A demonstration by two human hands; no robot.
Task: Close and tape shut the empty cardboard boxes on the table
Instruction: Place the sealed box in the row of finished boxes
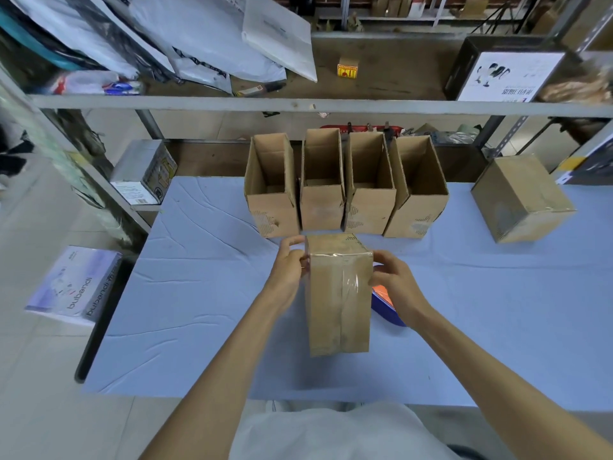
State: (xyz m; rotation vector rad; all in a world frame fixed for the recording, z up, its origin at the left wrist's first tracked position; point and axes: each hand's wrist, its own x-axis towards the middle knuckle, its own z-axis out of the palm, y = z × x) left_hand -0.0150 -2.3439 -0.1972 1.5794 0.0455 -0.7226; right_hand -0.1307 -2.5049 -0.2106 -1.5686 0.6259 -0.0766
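At the near edge of a blue-covered desk (199, 293), a person works both bare hands around a taped box (338, 303) that stands tall on end. A strip of clear tape glints down its facing side and over the top. The left hand (288, 265) curls its grip round the upper left edge, thumb in front and fingers behind. The right hand (396, 283) pinches the upper right edge, its grip closed on the cardboard. From this angle it is hard to tell whether the box's base rests on the cloth or hangs just above it.

Empty and made of thin corrugated card, the box should be light, and stiff at the corners but easy to dent in mid-panel. The glossy tape looks slick, so the bare edges and corners are the sounder places to take hold.

Just behind the right hand a blue-and-orange object (384, 303) lies partly hidden. Farther back, four open boxes (370, 207) stand side by side and touching, flaps up and not yet closed. Well off to the right sits a sealed box (520, 200). A metal shelf (199, 101) loaded with mailer bags (199, 38) spans the background.
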